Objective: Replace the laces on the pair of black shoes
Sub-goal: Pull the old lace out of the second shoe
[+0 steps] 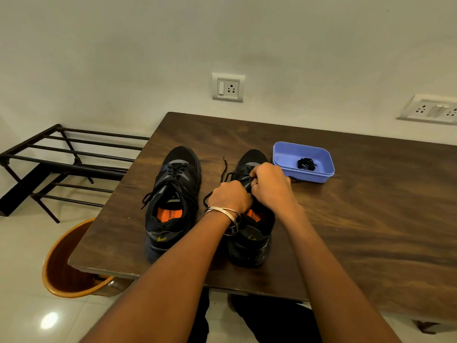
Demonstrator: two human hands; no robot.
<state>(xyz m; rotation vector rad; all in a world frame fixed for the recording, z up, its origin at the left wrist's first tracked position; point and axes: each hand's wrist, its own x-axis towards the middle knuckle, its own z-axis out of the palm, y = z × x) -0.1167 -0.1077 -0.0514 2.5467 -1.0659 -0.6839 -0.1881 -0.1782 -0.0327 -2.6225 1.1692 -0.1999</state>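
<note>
You have a dark wooden table (346,231) in front of you, set against a pale wall (148,45). At twelve o'clock a switch and socket plate (228,87) sits on that wall; a second socket plate (430,109) is at two o'clock. A black metal rack (61,159) stands at nine o'clock, and an orange bucket (71,268) at eight o'clock on the white tiled floor (24,280).

Both shoes (173,194) black, orange insole labels, yellow heel logos. Laces (223,169) black. Tray (282,154) right of centre: periwinkle blue, black lace bundle (306,164) inside. Table (358,219): dark brown woodgrain. Bin (53,276) lower left: orange-brown. Rack (61,154) black, wall (148,45) off-white.
</note>
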